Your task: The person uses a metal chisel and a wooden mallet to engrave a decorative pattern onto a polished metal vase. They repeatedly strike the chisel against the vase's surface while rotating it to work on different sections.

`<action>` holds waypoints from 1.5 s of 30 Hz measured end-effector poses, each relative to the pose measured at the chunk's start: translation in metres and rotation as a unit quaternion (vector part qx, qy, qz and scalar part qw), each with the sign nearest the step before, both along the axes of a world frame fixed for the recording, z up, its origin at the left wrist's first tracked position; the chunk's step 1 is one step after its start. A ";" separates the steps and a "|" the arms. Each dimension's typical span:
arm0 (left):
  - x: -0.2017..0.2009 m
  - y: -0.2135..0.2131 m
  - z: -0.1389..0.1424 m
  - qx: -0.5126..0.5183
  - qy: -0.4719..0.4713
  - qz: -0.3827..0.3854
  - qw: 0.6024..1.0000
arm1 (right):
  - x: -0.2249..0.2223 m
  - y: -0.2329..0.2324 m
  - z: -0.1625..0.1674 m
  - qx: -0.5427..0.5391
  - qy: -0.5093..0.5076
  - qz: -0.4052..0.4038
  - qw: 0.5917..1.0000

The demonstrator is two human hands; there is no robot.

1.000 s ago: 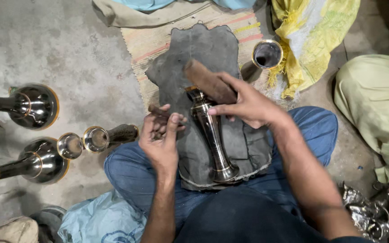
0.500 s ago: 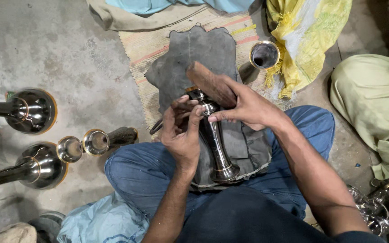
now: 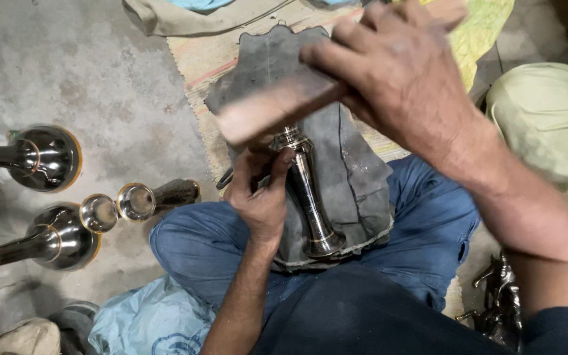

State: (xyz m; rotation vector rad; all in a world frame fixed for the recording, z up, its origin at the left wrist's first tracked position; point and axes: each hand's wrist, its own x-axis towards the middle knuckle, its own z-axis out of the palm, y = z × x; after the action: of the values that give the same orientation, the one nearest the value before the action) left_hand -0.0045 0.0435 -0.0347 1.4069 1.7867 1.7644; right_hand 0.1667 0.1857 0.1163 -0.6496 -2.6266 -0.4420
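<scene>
The left hand (image 3: 261, 197) is wrapped around the upper part of a shiny metal stem (image 3: 307, 194), fingers closed on it just below its top. The stem stands tilted on a dark grey cloth (image 3: 356, 164) spread over the person's lap, its flared foot at the near edge of the cloth. The right hand (image 3: 402, 79) is raised above the stem's top and is clenched on a wooden block (image 3: 277, 105), which is blurred and hangs just over the stem. To the left of the cloth, on the concrete floor (image 3: 100, 79), lie two round polished metal pieces (image 3: 44, 158) with long necks, and between them and the cloth sit two small metal cups (image 3: 116, 207). A woven mat (image 3: 198, 56) lies beyond the cloth.
</scene>
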 end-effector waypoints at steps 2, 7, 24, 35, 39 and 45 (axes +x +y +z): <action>0.000 -0.002 0.001 0.007 -0.029 -0.012 0.999 | -0.004 0.000 0.008 -0.112 0.021 0.004 0.993; -0.001 -0.007 0.003 0.001 -0.028 0.000 1.000 | -0.011 -0.008 0.016 0.066 -0.085 -0.027 0.994; 0.005 -0.006 0.006 0.003 -0.016 0.003 1.000 | -0.019 -0.011 0.023 -0.092 -0.061 0.001 0.994; 0.001 -0.007 0.004 0.001 0.012 -0.008 1.000 | -0.013 -0.014 0.018 -0.128 -0.039 0.001 0.991; 0.002 -0.007 0.010 -0.011 0.016 -0.015 1.000 | -0.013 -0.013 0.021 -0.004 -0.102 -0.033 0.994; 0.004 -0.010 0.012 0.028 0.017 -0.044 0.999 | -0.006 -0.017 -0.006 0.034 -0.049 -0.017 0.998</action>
State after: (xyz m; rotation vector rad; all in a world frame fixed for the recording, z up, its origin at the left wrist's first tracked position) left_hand -0.0008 0.0339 -0.0229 1.5225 1.6782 1.7684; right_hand 0.1606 0.1689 0.1103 -0.6686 -2.6831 -0.5852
